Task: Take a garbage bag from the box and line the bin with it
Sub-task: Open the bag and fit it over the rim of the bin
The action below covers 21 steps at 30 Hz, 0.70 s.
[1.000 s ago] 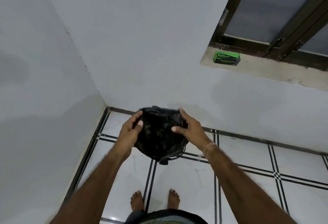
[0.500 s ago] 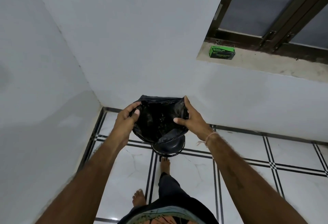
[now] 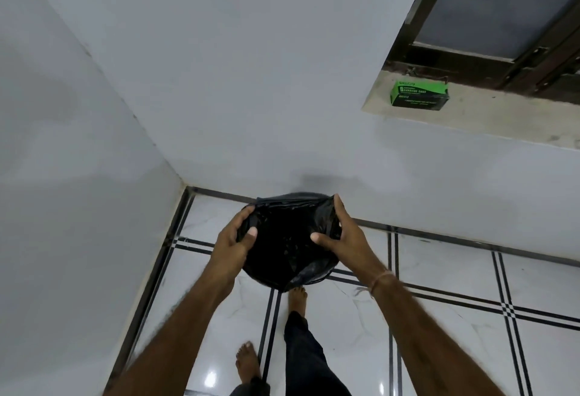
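Home room corner — tiled floor (image 3: 439,317), painted walls (image 3: 251,81), window sill (image 3: 502,125).

The room is dim and evenly lit, with a cool grey cast on the white walls (image 3: 219,65). Small bright glints lie on the glossy floor tiles (image 3: 211,378) near the bottom edge, from light overhead. A soft shadow smudges the wall just above the black garbage bag (image 3: 282,248), whose folds are lost in darkness. Wide-angle distortion tilts the window frame (image 3: 417,15). Focus is slightly soft throughout.
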Each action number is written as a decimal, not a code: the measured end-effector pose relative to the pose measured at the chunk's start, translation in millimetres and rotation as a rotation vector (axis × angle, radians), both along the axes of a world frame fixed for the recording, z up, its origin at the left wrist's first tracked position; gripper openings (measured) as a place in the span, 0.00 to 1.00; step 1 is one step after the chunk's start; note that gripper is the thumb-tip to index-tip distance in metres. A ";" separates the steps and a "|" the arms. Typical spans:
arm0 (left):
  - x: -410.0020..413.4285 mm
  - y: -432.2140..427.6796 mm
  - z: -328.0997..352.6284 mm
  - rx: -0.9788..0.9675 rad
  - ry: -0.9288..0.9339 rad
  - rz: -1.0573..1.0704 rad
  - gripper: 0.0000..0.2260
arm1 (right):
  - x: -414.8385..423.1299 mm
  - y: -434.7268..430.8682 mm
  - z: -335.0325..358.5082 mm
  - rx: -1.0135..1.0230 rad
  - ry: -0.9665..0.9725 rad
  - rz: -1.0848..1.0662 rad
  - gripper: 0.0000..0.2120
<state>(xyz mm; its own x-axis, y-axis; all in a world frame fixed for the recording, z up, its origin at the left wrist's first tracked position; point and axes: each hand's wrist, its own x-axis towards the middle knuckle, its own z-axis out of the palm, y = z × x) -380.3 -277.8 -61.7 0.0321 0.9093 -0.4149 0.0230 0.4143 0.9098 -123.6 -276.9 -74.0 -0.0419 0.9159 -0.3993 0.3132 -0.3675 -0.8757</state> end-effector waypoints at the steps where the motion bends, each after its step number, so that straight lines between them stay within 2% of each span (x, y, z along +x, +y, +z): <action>1: 4.7 1.7 -8.3 -0.024 0.009 -0.003 0.21 | 3.8 -0.6 -7.8 -0.012 0.007 -0.008 0.52; 7: 30.3 9.9 -86.2 -0.153 0.072 -0.031 0.22 | 24.2 -1.2 -75.8 -0.110 -0.009 -0.059 0.51; 16: 55.8 25.3 -256.3 -0.299 0.267 -0.029 0.24 | 24.6 20.8 -253.9 -0.238 -0.050 -0.047 0.53; 18: 62.6 34.4 -300.7 -0.312 0.233 -0.031 0.24 | 20.5 32.6 -304.6 -0.230 -0.066 -0.077 0.51; 21: 73.8 56.8 -346.1 -0.262 0.229 -0.048 0.24 | 27.5 49.7 -343.7 -0.243 -0.108 -0.124 0.43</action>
<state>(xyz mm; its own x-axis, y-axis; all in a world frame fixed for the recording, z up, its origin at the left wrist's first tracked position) -306.5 -221.0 -407.8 -0.0487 0.7705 -0.6355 0.2394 0.6268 0.7415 -96.1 -227.2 -417.7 0.1186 0.7884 -0.6036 0.3392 -0.6035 -0.7216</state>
